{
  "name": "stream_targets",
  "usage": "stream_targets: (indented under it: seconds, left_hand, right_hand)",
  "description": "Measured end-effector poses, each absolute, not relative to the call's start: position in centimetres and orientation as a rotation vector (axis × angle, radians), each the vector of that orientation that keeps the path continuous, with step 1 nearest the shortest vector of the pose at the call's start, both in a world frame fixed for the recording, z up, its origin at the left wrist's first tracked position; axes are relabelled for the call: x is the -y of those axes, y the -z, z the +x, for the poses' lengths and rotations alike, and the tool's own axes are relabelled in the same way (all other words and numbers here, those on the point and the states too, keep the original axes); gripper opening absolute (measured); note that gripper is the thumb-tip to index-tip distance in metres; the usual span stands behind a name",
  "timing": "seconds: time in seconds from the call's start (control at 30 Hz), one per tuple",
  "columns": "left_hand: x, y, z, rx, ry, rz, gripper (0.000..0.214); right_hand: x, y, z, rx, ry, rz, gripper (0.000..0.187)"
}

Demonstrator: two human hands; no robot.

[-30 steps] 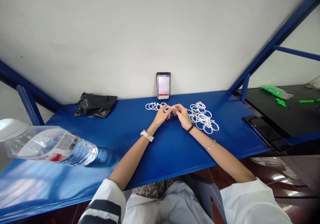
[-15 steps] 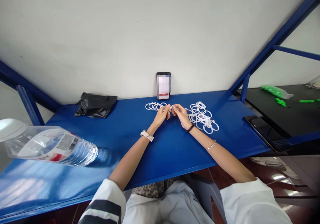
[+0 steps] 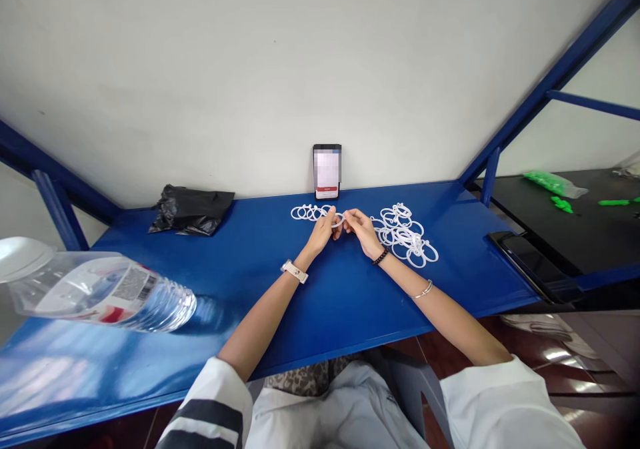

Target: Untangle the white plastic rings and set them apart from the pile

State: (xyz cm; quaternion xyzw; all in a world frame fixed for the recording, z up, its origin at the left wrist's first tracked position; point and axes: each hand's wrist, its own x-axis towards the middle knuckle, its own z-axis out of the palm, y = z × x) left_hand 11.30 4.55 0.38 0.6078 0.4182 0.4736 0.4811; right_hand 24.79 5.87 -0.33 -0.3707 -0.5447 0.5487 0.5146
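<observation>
A white plastic ring is held up between my two hands, just above the blue tabletop. My left hand pinches the ring's left side between thumb and fingers. On its right side, the fingertips of my right hand are closed on the same ring. Behind my left hand lies a row of white rings, each with a small knob. A loose heap of similar white rings spreads out to the right of my right hand.
A phone leans upright against the wall. At the left are a black plastic bag and a large clear bottle. Blue frame bars flank the table; a dark glossy device sits at the right edge, near green pieces.
The ring between my hands has turned, so its round loop now shows more plainly. My hands have barely shifted, and the row and heap look the same.
</observation>
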Motion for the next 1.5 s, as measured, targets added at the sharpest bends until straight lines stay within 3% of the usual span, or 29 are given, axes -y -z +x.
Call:
stream_targets:
  seconds: [0.43,1.5]
  left_hand:
    - [-4.8,-0.2,11.3,-1.061,-1.137,1.511,0.072]
    - [-5.3,0.7,11.3,-1.115,-1.157,1.452,0.054]
  right_hand:
    - [-5.8,0.2,24.8,1.338,-1.297,-0.903,0.037]
    - [-5.9,0.3,24.8,1.324,-1.331,-0.862,0.036]
